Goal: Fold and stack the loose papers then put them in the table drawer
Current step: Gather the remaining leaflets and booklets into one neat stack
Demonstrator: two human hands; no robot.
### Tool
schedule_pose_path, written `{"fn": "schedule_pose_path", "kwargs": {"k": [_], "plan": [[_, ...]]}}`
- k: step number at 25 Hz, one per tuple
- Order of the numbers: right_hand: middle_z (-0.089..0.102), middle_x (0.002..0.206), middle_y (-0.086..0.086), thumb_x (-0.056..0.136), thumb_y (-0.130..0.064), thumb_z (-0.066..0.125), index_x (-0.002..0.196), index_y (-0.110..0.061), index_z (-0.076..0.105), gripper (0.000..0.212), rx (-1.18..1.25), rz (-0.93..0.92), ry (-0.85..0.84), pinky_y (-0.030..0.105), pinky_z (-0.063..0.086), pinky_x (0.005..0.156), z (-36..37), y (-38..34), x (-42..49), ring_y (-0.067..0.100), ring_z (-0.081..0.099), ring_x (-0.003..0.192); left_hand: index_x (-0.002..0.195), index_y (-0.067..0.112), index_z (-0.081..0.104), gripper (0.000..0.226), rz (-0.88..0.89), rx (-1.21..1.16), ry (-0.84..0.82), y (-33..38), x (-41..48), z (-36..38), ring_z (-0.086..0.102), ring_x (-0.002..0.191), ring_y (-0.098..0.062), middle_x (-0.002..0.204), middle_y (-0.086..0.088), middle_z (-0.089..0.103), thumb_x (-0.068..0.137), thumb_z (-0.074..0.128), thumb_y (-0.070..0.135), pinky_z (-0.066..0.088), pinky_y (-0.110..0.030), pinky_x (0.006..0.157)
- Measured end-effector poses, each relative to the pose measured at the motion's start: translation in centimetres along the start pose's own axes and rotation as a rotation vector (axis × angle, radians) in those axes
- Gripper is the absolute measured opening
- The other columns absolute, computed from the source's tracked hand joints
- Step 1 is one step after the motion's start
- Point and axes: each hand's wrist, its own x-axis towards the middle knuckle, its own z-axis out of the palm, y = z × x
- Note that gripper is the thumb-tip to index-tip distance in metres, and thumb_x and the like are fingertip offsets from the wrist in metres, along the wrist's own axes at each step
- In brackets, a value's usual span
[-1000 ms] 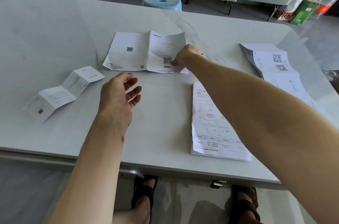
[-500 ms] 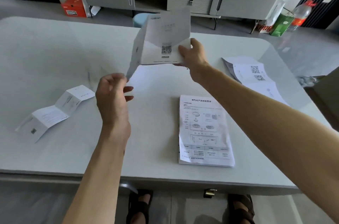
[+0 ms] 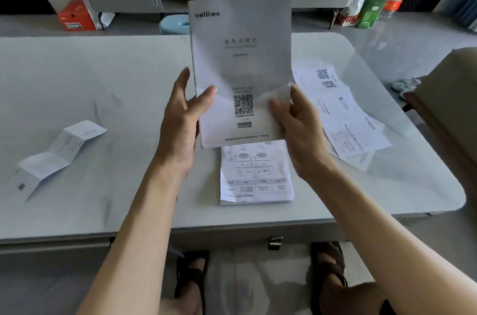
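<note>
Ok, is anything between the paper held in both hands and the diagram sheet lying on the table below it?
Nothing visible. The left hand and right hand hold the folded paper upright above the table; the diagram sheet lies flat below its lower edge, its visible part bare.

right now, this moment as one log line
manual: held upright over table | left hand: holds left edge | right hand: holds right edge | on table: booklet, leaflet, sheet

The white leaflet [image 3: 240,69] carries a black QR code [image 3: 243,104] and barcode [image 3: 244,125]. The table [image 3: 103,69] is pale grey. Beyond its far edge: orange box [image 3: 76,15], light-blue stool [image 3: 173,24], green carton [image 3: 371,12].
</note>
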Motion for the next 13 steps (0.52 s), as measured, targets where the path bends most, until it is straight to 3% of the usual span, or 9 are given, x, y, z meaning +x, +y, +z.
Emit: {"fn": "schedule_pose_path", "kwargs": {"k": [2,3,5,6,8,10,13], "plan": [[0.068,0.078,-0.009,0.098,-0.004,0.052,0.097,-0.004,0.058,0.006,-0.089,-0.028,-0.002,0.021,0.051,0.064,0.4,0.3,-0.4,0.003,0.059,0.070,0.128,0.009,0.057,0.037,0.059,-0.011,0.039,0.2,-0.1,0.6,0.066,0.110,-0.025,0.121,-0.010,0.069,0.091,0.061,0.014,0.050,-0.045,0.100],[0.066,0.077,-0.009,0.098,-0.007,0.054,0.093,-0.005,0.058,0.006,-0.169,-0.039,0.015,0.023,0.049,0.062,0.3,0.7,-0.3,0.002,0.056,0.068,0.120,0.008,0.063,0.028,0.069,-0.027,0.070,0.2,0.1,0.8,0.067,0.108,-0.027,0.117,-0.012,0.070,0.092,0.059,0.011,0.050,-0.049,0.099],[0.062,0.095,0.002,0.094,-0.017,0.061,0.095,-0.008,0.061,0.009,-0.375,-0.045,0.054,0.035,0.052,0.070,-0.2,1.5,-0.1,0.012,0.057,0.082,0.116,0.009,0.065,0.023,0.053,-0.052,0.083,-0.1,0.3,0.8,0.064,0.114,-0.033,0.119,-0.017,0.068,0.094,0.058,0.009,0.047,-0.055,0.101],[0.059,0.104,0.004,0.092,-0.020,0.064,0.099,-0.012,0.062,0.011,-0.431,-0.010,0.059,0.035,0.053,0.078,-0.7,1.7,0.0,0.016,0.059,0.092,0.117,0.009,0.065,0.024,0.021,-0.063,0.079,-0.3,0.4,0.7,0.062,0.117,-0.036,0.123,-0.020,0.067,0.094,0.057,0.009,0.046,-0.056,0.101],[0.063,0.111,0.006,0.092,-0.014,0.064,0.108,-0.012,0.062,0.017,-0.290,0.134,-0.036,0.030,0.053,0.082,-1.8,1.6,-0.2,0.018,0.062,0.097,0.122,0.006,0.061,0.028,-0.078,-0.083,0.085,-0.9,0.3,0.7,0.061,0.117,-0.039,0.126,-0.022,0.064,0.095,0.055,0.009,0.048,-0.057,0.097],[0.071,0.104,0.014,0.091,-0.004,0.062,0.112,-0.007,0.060,0.021,-0.074,0.261,-0.143,0.029,0.055,0.075,-2.6,1.1,-0.7,0.021,0.067,0.087,0.124,0.005,0.061,0.030,-0.167,-0.102,0.091,-1.3,0.1,0.6,0.067,0.109,-0.035,0.120,-0.019,0.068,0.095,0.055,0.009,0.053,-0.052,0.092],[0.074,0.095,0.022,0.086,-0.002,0.069,0.122,-0.013,0.057,0.040,-0.242,0.275,-0.107,0.040,0.061,0.070,-3.5,0.8,-1.5,0.034,0.073,0.080,0.114,0.011,0.066,0.024,-0.216,-0.059,0.060,-1.8,-0.3,0.0,0.069,0.087,-0.022,0.101,-0.007,0.073,0.093,0.056,0.008,0.056,-0.036,0.079]]}}
